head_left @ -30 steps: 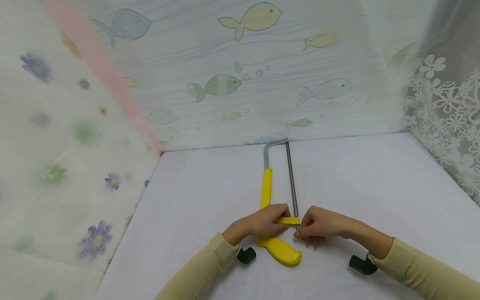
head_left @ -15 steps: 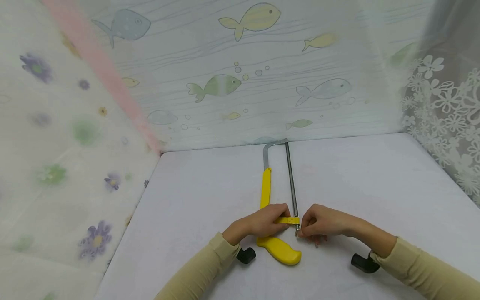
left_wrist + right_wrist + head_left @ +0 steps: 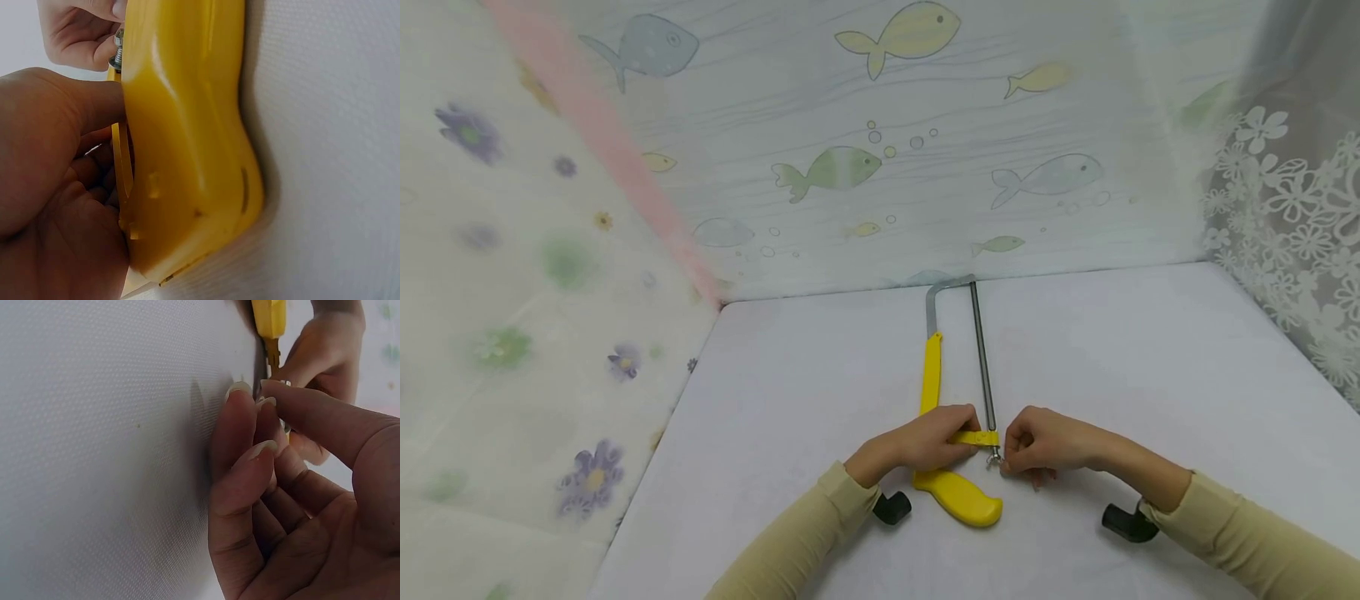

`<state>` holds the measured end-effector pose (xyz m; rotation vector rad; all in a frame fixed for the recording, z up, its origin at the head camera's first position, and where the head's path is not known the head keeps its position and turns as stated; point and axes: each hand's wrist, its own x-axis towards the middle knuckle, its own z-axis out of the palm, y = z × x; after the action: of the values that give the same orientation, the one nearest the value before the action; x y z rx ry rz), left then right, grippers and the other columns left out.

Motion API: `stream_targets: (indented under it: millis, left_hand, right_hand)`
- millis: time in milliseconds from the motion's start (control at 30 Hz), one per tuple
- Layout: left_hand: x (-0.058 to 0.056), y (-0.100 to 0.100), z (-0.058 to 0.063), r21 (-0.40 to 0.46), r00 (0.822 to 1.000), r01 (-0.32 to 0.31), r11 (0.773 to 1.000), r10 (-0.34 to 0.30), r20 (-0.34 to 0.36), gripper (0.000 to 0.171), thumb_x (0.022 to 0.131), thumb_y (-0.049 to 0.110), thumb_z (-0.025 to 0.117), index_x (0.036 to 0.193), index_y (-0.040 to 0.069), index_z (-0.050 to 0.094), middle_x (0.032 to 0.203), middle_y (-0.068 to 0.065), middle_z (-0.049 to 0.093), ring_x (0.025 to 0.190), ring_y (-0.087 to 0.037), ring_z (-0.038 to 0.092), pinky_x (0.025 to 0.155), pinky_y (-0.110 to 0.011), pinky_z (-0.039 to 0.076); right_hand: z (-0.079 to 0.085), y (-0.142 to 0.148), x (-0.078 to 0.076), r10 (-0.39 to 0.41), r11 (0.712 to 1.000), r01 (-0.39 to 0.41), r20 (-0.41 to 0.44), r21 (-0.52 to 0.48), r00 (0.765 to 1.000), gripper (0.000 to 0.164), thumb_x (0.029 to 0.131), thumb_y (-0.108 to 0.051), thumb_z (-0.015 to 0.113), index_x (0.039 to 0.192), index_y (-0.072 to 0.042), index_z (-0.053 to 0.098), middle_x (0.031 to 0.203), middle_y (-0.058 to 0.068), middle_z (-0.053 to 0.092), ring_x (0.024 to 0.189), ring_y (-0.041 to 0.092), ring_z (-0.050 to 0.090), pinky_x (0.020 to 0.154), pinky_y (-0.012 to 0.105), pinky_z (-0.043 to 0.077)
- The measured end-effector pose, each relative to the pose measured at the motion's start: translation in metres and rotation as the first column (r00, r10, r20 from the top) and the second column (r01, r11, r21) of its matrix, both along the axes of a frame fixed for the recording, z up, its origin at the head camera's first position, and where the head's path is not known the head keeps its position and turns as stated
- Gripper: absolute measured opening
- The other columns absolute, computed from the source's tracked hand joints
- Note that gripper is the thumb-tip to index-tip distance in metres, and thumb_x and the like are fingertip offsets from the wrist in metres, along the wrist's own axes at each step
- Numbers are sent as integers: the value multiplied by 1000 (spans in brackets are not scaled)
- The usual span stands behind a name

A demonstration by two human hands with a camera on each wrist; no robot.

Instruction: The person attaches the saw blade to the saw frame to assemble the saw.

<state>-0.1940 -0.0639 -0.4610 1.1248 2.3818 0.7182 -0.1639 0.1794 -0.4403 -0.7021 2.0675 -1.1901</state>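
Note:
A hacksaw [image 3: 932, 375] lies flat on the white table, its yellow handle [image 3: 966, 500] toward me. Its dark metal blade [image 3: 982, 358] runs along the right side. My left hand [image 3: 928, 439] grips the yellow frame near the handle, with fingers at the blade-end bracket [image 3: 985, 438]. Just below that bracket a silver wing nut [image 3: 994, 459] shows, wings spread. At its right wing are the curled thumb and fingertips of my right hand [image 3: 1048, 440]. In the left wrist view the handle [image 3: 187, 125] covers part of the left fingers, and a threaded bolt [image 3: 117, 50] sits by the right fingers.
White cloth covers the table [image 3: 805, 375]. A curtain with printed fish [image 3: 835, 167] stands behind, a flowered sheet [image 3: 512, 350] at left and a lace curtain [image 3: 1311, 217] at right. Black wrist mounts [image 3: 1127, 523] hang under the sleeves.
My right thumb and fingers have shifted slightly right, turning the wing nut, so its spread wings now show. My left hand and the hacksaw stay in place.

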Motion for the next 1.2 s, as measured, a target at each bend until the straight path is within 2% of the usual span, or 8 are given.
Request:
stream_targets:
  millis: [267, 600, 1200]
  left_hand:
    - [0, -1, 0, -2, 1000, 2, 1000, -2, 6, 11, 103, 16, 63, 111, 13, 57, 103, 7, 61, 89, -6, 52, 82, -16, 45]
    - [2, 0, 2, 6, 999, -6, 1000, 6, 40, 11, 102, 12, 63, 112, 12, 56, 103, 6, 60, 89, -7, 52, 83, -17, 45]
    - [1, 0, 2, -9, 1000, -13, 1000, 13, 24, 11, 102, 15, 64, 111, 13, 57, 102, 7, 61, 89, -6, 53, 84, -17, 45]
  right_hand:
    - [3, -4, 1, 15, 1000, -15, 8, -3, 1000, 17, 92, -14, 74, 81, -1, 72, 64, 8, 64, 51, 14, 52, 46, 22, 39]
    - [6, -9, 3, -15, 999, 14, 27, 37, 1000, 35, 96, -26, 71, 73, -1, 72, 65, 12, 67, 51, 16, 58, 45, 23, 40]
    - [7, -9, 1, -33, 998, 32, 29, 58, 999, 34, 96, -26, 71, 73, -1, 73, 66, 11, 68, 52, 15, 59, 46, 23, 40]
